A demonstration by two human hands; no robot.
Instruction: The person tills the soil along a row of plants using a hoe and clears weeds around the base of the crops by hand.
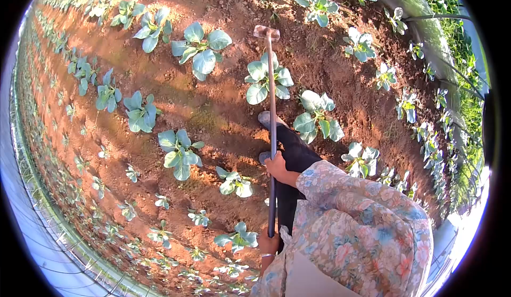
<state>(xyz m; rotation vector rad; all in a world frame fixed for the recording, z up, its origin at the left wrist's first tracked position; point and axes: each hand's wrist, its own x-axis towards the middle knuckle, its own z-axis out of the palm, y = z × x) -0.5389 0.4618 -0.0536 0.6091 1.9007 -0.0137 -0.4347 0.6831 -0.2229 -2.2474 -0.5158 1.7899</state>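
Red-brown soil (223, 111) fills the field where a person in a floral long-sleeved top works a long-handled hoe (271, 127) between rows of young leafy plants. Both hands are clenched around the wooden handle: one hand (278, 166), which appears to be the right though the wide-angle view makes the sides hard to judge, grips it about midway along, just above the floral sleeve (330, 182), while the other hand (269, 242) grips the near end of the handle, a bangle showing at its wrist. From there the handle runs away from the person toward the far side of the scene, and its metal blade (265, 31) rests at the soil just beyond a broad-leaved plant (266, 79). Dark trouser legs and two shoes (266, 119) stand on the bare earth just right of the handle. More seedlings stretch in curved rows to the left and far, with a larger plant (199, 49) left of the blade. Along the right edge runs a pale border strip (420, 10), with green growth beyond it.
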